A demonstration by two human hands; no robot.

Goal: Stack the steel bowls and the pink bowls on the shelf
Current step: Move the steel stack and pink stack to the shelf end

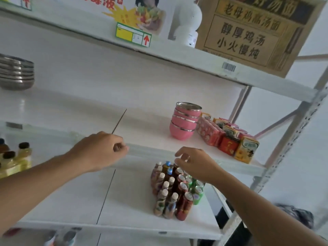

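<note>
A stack of several pink bowls (184,121) with steel rims stands on the middle shelf (142,121), right of centre. A stack of several steel bowls (16,73) sits at the far left of the same shelf, partly cut off by the frame edge. My left hand (104,150) hovers at the shelf's front edge, fingers curled loosely, holding nothing. Lower and further right, my right hand (193,163) is in front of the shelf edge, below the pink stack, fingers apart and empty. Neither hand touches a bowl.
Red and yellow drink cartons (229,137) line up right of the pink stack. Small bottles and cans (174,189) crowd the lower shelf under my right hand. Oil bottles (16,160) stand at lower left. A cardboard box (255,32) and a white figure (189,22) sit on the top shelf.
</note>
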